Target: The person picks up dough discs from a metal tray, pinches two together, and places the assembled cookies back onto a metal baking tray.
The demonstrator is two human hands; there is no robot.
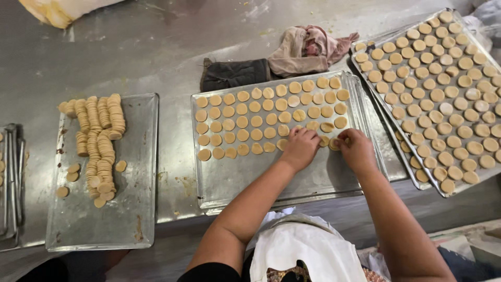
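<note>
A steel baking tray (245, 180) lies in front of me, its far half covered by rows of round tan dough discs (255, 121). My left hand (300, 148) rests fingers-down on the discs at the end of the nearest row. My right hand (356, 149) is beside it, fingertips pinching a dough disc (334, 143) on the tray. The near half of the tray is bare metal.
A left tray (133, 209) holds stacked rolls of dough discs (99, 138). A full tray of discs (438, 89) sits at the right, overlapping another tray. A dark oven mitt (232, 74) and a crumpled cloth (308, 49) lie behind the centre tray. White apron below.
</note>
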